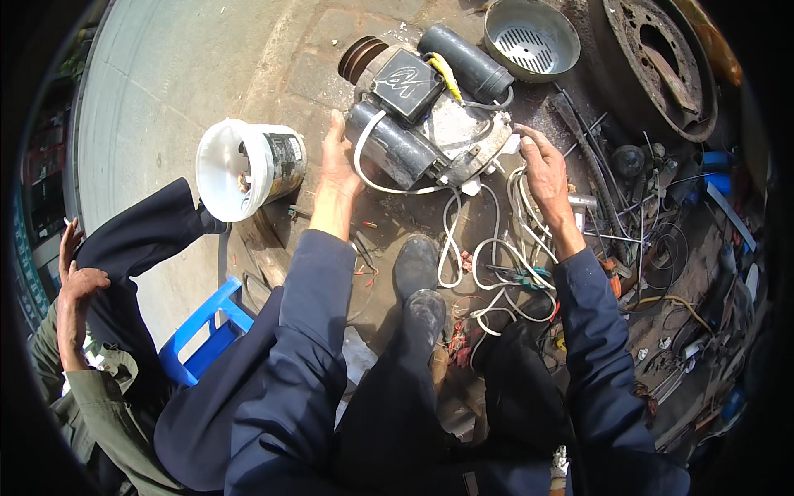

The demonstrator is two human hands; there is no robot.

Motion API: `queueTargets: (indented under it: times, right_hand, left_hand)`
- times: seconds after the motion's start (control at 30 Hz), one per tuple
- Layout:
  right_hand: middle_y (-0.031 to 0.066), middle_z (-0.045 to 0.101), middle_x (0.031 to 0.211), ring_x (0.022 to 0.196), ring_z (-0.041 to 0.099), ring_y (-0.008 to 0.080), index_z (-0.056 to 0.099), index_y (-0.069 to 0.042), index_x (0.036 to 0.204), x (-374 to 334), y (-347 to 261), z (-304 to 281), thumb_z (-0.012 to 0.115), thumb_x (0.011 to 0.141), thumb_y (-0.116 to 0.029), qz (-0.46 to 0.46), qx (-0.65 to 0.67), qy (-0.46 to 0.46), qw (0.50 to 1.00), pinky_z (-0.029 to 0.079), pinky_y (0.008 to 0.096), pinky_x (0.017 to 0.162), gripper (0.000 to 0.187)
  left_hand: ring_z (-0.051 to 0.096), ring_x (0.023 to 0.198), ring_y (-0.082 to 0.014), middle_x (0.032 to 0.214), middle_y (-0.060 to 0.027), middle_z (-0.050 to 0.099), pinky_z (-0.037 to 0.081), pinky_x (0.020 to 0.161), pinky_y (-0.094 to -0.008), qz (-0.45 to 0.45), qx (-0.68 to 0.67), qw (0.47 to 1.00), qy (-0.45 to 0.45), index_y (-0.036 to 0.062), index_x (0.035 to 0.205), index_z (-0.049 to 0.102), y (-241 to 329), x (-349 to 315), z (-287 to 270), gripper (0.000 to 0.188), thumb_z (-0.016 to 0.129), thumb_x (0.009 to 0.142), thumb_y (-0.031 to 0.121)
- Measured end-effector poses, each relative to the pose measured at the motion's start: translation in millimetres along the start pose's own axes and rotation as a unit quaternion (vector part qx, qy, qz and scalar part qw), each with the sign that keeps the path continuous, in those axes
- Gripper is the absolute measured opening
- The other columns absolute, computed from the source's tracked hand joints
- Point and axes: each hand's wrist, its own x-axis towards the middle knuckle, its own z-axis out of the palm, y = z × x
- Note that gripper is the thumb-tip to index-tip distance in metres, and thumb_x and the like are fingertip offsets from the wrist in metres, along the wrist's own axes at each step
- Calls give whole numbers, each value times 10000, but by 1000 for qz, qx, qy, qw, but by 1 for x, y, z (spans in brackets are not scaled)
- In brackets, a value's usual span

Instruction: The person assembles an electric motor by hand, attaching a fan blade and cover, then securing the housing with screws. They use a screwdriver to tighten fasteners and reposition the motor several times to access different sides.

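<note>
Silvery motor [455, 132] with black cylinders [397, 149], left hand [337, 164] against one side, right hand [546, 175] at the other, fingers bent, honestly can't tell if either's gripping, white cord [413, 192] nearby

White cable [448, 286] on dirty ground [397, 220]

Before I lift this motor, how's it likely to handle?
The motor is probably heavy for its size, given its bulky metal housing. It may tip unevenly, with black cylinders and a grooved pulley jutting out. Its white cord looks floppy, lying in loose loops, so could drag.
</note>
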Motion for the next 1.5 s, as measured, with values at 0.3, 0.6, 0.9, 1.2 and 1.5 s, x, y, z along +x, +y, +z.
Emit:
queueTargets:
  times: [0.3, 0.6, 0.9, 1.2, 1.5]
  right_hand:
    - [302, 662, 1114, 997, 677, 484, 631, 5, 1222, -32, 37, 2, 649, 944, -157, -113, -435, -18, 893, 559, 575, 842, 322]
    - [301, 753, 1036, 1008, 724, 488, 783, 6, 1112, -93, 67, 16, 655, 1013, -262, -30, -203, -319, 925, 566, 545, 914, 313]
    - [236, 709, 1207, 1124, 690, 432, 734, 8, 1196, -137, 1, 37, 627, 1053, -335, -114, -115, -261, 952, 549, 512, 985, 386]
    - [223, 673, 1298, 1112, 712, 450, 667, -62, 1344, 117, -41, -62, 733, 917, -107, -253, -303, 106, 913, 593, 541, 935, 435]
    - [174, 706, 932, 847, 711, 359, 725, 14, 1028, 62, -95, -126, 820, 952, -380, -208, -301, 86, 927, 561, 448, 768, 413]
  left_hand:
    - [682, 1049, -200, 1423, -134, 614, 562, 965, -327, 16, 461, 887, 6, 32, 1491, 532, -191, -57, -1, 680, 855, 905, 149]
    - [775, 891, -279, 952, -160, 792, 580, 851, -406, -2, 761, 649, 27, 70, 1239, 773, -145, -85, 8, 316, 642, 990, 214]
    - [670, 1309, -418, 1359, -286, 713, 520, 1089, -463, -109, 830, 512, 194, 8, 1372, 724, -82, -109, -68, 551, 767, 952, 362]
    - [586, 1247, -449, 1316, -273, 606, 468, 1089, -525, 299, 755, 561, 159, -43, 1343, 580, -106, -160, 8, 448, 708, 918, 18]
    - [694, 1219, -249, 1379, -185, 654, 564, 1044, -359, 23, 338, 939, 61, -65, 1565, 405, -134, -115, 33, 557, 633, 1080, 85]
